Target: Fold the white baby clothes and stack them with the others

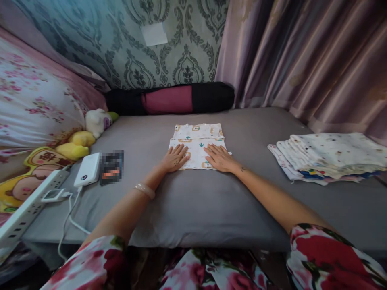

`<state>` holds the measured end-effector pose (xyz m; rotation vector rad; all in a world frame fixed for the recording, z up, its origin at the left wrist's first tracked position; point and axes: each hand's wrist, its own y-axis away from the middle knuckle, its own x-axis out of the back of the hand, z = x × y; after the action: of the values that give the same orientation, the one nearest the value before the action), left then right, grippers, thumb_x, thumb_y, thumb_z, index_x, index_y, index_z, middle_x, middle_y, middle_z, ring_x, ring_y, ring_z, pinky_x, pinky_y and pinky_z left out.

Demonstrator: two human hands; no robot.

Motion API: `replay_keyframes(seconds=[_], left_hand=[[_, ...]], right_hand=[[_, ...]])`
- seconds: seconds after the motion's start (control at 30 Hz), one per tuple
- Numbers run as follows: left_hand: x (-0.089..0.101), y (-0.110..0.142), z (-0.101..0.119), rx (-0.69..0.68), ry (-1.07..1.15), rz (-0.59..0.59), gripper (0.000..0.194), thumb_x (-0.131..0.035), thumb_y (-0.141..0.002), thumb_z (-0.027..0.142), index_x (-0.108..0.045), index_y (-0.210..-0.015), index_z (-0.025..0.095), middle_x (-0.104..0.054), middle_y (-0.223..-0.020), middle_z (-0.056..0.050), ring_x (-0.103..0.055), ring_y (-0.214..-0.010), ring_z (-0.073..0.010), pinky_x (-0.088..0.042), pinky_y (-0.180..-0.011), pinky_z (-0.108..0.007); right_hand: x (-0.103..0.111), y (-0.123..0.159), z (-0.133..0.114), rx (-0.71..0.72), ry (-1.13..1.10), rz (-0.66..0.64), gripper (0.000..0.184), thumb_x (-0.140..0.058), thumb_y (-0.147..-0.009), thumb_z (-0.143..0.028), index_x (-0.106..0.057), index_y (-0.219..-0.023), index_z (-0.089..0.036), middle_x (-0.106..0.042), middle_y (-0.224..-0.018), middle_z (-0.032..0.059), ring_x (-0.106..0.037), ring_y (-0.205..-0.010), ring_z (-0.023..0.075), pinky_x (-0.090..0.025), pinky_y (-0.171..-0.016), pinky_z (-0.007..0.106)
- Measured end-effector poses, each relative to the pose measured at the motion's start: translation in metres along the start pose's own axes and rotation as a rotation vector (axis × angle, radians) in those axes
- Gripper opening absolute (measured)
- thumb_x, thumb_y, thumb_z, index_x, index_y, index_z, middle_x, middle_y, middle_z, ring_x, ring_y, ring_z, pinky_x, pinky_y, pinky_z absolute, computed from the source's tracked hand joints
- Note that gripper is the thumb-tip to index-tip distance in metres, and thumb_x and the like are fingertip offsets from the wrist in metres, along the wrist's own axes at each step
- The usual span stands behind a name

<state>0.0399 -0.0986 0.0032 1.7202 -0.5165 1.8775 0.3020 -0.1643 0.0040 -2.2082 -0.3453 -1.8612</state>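
Note:
A small white cloth [196, 147] with tan and green prints lies folded on the grey sheet, its far part showing a fold line across it. My left hand [175, 158] rests flat on the near left part of the cloth, fingers stretched out. On the near right part, my right hand [220, 157] lies flat too, fingers spread and pointing inward. Neither hand grips the fabric. Off to the right sits a stack of folded printed cloths [329, 155], apart from both hands.
At the left are a power strip [33, 205], a white power bank [87, 169] with cables, a blurred dark object [111, 167] and plush toys [80, 145]. A black and maroon bolster-shaped bag [169, 98] lies along the wall. Curtains [287, 60] hang at right.

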Motion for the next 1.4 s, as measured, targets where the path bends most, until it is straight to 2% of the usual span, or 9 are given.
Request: replay_keyframes(seconds=[0.13, 0.23, 0.37, 0.5, 0.73, 0.97, 1.03, 1.17, 1.4], left_hand=[[0.005, 0.001, 0.004, 0.004, -0.008, -0.036, 0.068, -0.017, -0.099, 0.054, -0.019, -0.154, 0.015, -0.018, -0.161, -0.013, -0.012, -0.149, -0.0282, -0.014, -0.118, -0.053], [0.008, 0.008, 0.014, 0.001, -0.021, 0.039, 0.061, -0.024, -0.100, 0.046, -0.029, -0.150, 0.012, -0.026, -0.158, -0.018, -0.020, -0.147, -0.0300, -0.018, -0.117, -0.053], [0.014, 0.025, 0.034, -0.283, 0.057, 0.148, 0.042, -0.032, -0.100, 0.039, -0.054, -0.130, 0.019, -0.050, -0.140, -0.015, -0.044, -0.131, -0.0247, -0.033, -0.111, -0.044], [0.019, 0.036, 0.054, -0.452, 0.126, 0.173, 0.035, -0.042, -0.098, 0.042, -0.061, -0.116, 0.019, -0.059, -0.116, -0.012, -0.054, -0.111, -0.0229, -0.044, -0.097, -0.038], [0.016, 0.032, 0.073, -0.409, -0.129, 0.152, 0.029, -0.035, -0.099, 0.023, -0.063, -0.097, 0.015, -0.061, -0.099, -0.012, -0.056, -0.096, -0.0226, -0.047, -0.089, -0.036], [0.019, 0.023, 0.080, -0.252, -0.167, 0.164, 0.021, -0.035, -0.097, 0.021, -0.056, -0.095, 0.017, -0.063, -0.093, -0.010, -0.059, -0.093, -0.0233, -0.049, -0.083, -0.037], [0.020, 0.021, 0.080, -0.209, -0.147, 0.171, 0.021, -0.034, -0.098, 0.021, -0.054, -0.098, 0.017, -0.063, -0.094, -0.010, -0.059, -0.095, -0.0234, -0.049, -0.084, -0.037], [0.018, 0.028, 0.070, -0.277, -0.131, 0.171, 0.021, -0.039, -0.098, 0.027, -0.053, -0.111, 0.017, -0.062, -0.109, -0.012, -0.057, -0.105, -0.0241, -0.046, -0.092, -0.038], [0.020, 0.066, 0.005, -0.201, -0.083, 0.158, 0.037, -0.035, -0.092, 0.012, -0.056, -0.120, 0.019, -0.060, -0.124, -0.014, -0.057, -0.112, -0.0247, -0.047, -0.094, -0.040]], right_hand=[[0.005, 0.003, -0.003, -0.016, -0.027, -0.011, 0.058, -0.024, -0.100, -0.046, -0.033, -0.151, -0.020, -0.025, -0.160, 0.0101, -0.019, -0.147, 0.0260, -0.013, -0.119, 0.049], [0.010, 0.014, -0.008, 0.010, -0.050, 0.007, 0.057, -0.029, -0.099, -0.042, -0.039, -0.148, -0.016, -0.028, -0.158, 0.0114, -0.019, -0.147, 0.0258, -0.013, -0.119, 0.047], [0.015, 0.037, -0.016, 0.050, -0.109, 0.011, 0.053, -0.034, -0.099, -0.043, -0.047, -0.143, -0.018, -0.028, -0.158, 0.0111, -0.023, -0.146, 0.0269, -0.018, -0.118, 0.047], [0.017, 0.056, -0.027, 0.127, -0.151, 0.041, 0.045, -0.044, -0.097, -0.036, -0.055, -0.137, -0.020, -0.043, -0.148, 0.0137, -0.038, -0.137, 0.0267, -0.029, -0.114, 0.044], [0.020, 0.057, -0.044, 0.144, -0.110, 0.168, 0.029, -0.051, -0.095, -0.029, -0.065, -0.119, -0.019, -0.061, -0.112, 0.0099, -0.054, -0.108, 0.0224, -0.043, -0.097, 0.036], [0.014, 0.046, -0.046, 0.041, 0.017, 0.227, 0.027, -0.056, -0.092, -0.034, -0.064, -0.111, -0.017, -0.059, -0.107, 0.0112, -0.053, -0.105, 0.0251, -0.043, -0.093, 0.036], [0.013, 0.046, -0.041, -0.004, 0.067, 0.243, 0.021, -0.051, -0.093, -0.028, -0.065, -0.105, -0.017, -0.059, -0.107, 0.0120, -0.053, -0.106, 0.0255, -0.043, -0.092, 0.036], [0.015, 0.056, -0.019, -0.054, 0.124, 0.259, 0.025, -0.044, -0.089, -0.012, -0.066, -0.100, -0.018, -0.060, -0.110, 0.0125, -0.053, -0.103, 0.0251, -0.043, -0.091, 0.036], [0.019, 0.075, 0.023, 0.071, 0.016, 0.241, 0.034, -0.042, -0.085, -0.006, -0.066, -0.105, -0.018, -0.064, -0.113, 0.0097, -0.054, -0.101, 0.0242, -0.045, -0.090, 0.036]])
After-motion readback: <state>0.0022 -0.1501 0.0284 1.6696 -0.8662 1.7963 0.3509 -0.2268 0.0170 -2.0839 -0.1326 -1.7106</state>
